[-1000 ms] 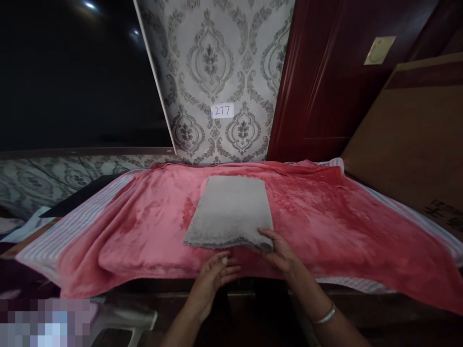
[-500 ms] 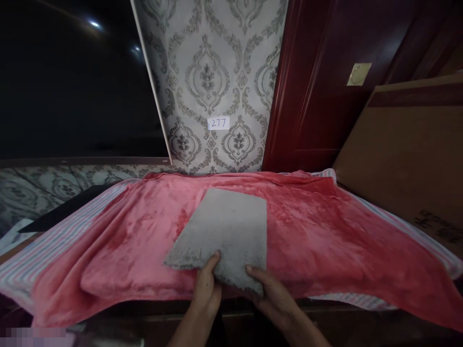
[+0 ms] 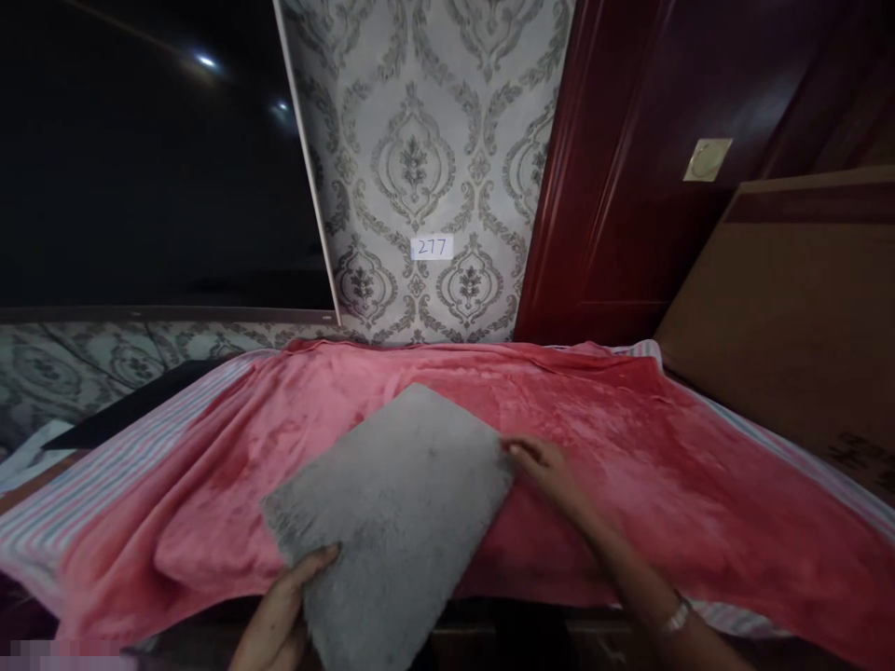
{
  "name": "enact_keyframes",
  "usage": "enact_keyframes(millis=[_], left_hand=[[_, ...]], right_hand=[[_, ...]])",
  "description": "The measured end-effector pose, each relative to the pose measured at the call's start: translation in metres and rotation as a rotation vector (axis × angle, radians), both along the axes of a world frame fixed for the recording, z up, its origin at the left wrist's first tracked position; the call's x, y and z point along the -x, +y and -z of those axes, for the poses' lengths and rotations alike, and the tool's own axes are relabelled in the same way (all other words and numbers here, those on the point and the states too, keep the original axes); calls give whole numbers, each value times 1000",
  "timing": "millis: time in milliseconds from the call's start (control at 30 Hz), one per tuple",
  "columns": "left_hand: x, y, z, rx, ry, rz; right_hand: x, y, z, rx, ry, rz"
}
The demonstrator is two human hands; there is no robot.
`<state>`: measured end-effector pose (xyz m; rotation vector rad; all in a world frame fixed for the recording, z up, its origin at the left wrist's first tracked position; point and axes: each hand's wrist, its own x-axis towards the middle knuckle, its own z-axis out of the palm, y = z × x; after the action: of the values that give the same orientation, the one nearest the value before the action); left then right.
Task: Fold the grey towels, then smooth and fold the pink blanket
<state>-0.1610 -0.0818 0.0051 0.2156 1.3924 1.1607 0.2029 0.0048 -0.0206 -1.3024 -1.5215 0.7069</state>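
Observation:
A flat, four-cornered grey mat (image 3: 398,503) with a fuzzy surface is held up, tilted, over the pink blanket (image 3: 587,438). My left hand (image 3: 290,592) grips its lower left edge, thumb on top and the other fingers underneath. At the right corner, my right hand (image 3: 542,466) is closed on the edge, its fingertips bent against it. A light-coloured band (image 3: 677,615) circles my right wrist. The mat's underside is hidden.
Striped cloth (image 3: 132,457) shows from under the blanket on both sides. Behind stand a patterned wall with a "277" label (image 3: 432,247), a dark screen (image 3: 154,168) at left and a dark red door (image 3: 629,158). A large cardboard box (image 3: 790,308) is at right.
The mat has turned and come nearer, showing more of its surface. My left hand has moved left and down with it. My right hand has shifted from the near edge up to the right corner.

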Motion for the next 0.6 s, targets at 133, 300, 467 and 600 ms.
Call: enact_keyframes(millis=[133,300,467,600], left_hand=[[-4,-5,-5,-14,-18,-20],[-13,-12,-4,-128,-58,-50],[-13,-12,-1,-127,-39,-84],[-11,-9,2,-124,-18,-77]], right_hand=[[18,74,-15,43,-256,10],[41,120,-25,223,-354,-90],[48,135,-35,353,-345,-160],[50,136,-37,432,-273,-214]])
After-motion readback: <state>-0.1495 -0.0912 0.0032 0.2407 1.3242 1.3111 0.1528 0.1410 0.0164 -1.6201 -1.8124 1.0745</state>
